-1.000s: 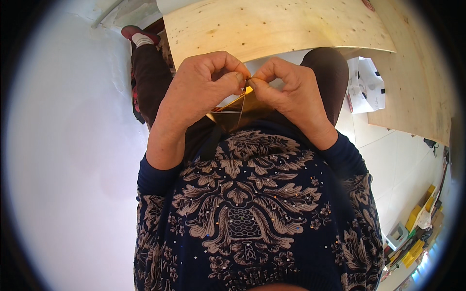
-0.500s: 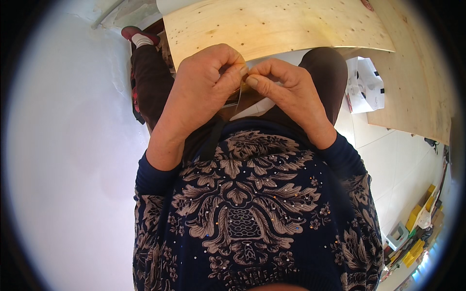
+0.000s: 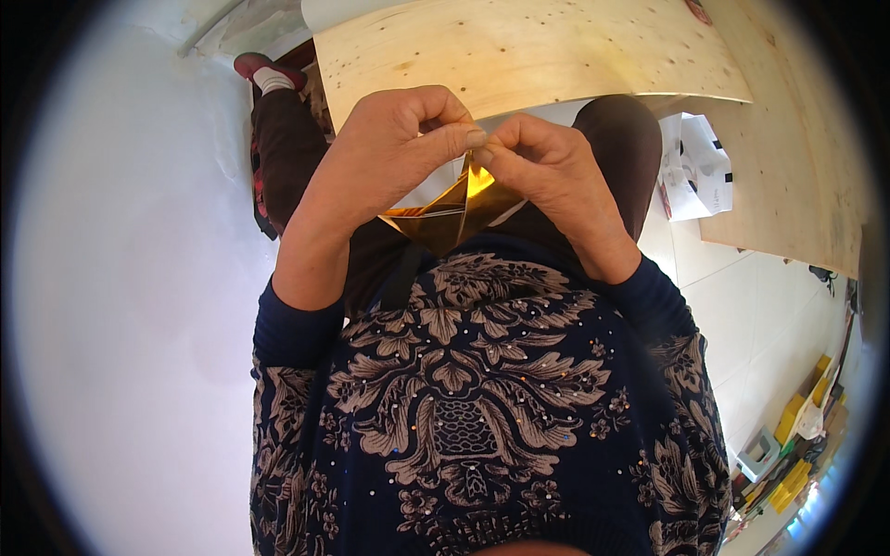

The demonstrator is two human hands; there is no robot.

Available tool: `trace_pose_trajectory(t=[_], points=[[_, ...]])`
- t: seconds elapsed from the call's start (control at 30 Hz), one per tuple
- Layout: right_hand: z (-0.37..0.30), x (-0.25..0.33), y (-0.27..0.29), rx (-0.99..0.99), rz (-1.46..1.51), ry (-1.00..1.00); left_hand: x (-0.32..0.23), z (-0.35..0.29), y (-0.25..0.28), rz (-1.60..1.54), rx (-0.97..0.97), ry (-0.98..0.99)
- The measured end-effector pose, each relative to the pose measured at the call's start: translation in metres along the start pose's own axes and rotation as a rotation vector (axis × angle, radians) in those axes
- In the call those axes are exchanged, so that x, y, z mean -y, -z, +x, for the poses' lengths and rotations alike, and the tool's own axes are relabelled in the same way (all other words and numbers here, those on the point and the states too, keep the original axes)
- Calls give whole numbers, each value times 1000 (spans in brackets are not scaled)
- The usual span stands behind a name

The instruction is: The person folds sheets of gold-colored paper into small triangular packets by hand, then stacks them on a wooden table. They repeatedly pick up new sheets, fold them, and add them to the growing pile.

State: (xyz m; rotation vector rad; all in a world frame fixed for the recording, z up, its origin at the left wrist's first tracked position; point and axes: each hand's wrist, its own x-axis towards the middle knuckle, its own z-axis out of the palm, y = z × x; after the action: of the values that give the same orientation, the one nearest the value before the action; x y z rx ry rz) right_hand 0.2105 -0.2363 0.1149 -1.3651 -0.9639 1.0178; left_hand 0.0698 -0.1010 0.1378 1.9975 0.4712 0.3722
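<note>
A shiny gold foil paper [image 3: 480, 196], folded into pointed flaps with a dark hollow between them, hangs below my fingertips over my lap. My left hand [image 3: 394, 157] pinches its top point between thumb and index finger. Close against it, my right hand [image 3: 553, 176] pinches the same top point from the other side. The two thumbs nearly touch. Part of the paper's right side is hidden behind my right hand.
A pale wooden board [image 3: 528, 56] lies just beyond my hands and knees. To the right, a white bag [image 3: 695, 167] stands beside another wooden panel [image 3: 788, 204]. Yellow items [image 3: 791, 486] and a grey stool-like thing [image 3: 760, 454] sit at the lower right. A white wall fills the left.
The folded gold paper has swung into fuller view, its shiny flaps now showing below my fingers. My left hand has shifted slightly right; both hands keep their pinch.
</note>
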Motion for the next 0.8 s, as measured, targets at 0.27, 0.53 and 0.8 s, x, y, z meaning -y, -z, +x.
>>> trace_pose_trajectory(t=[0.27,0.53,0.8], points=[[6,0,1,68,29,-38,-6,6,4,83,52,-8],[7,-1,4,-130,136,77,11,7,35,-290,-278,-87],[8,-6,8,-177,167,98,41,-40,-2,-601,-285,105]])
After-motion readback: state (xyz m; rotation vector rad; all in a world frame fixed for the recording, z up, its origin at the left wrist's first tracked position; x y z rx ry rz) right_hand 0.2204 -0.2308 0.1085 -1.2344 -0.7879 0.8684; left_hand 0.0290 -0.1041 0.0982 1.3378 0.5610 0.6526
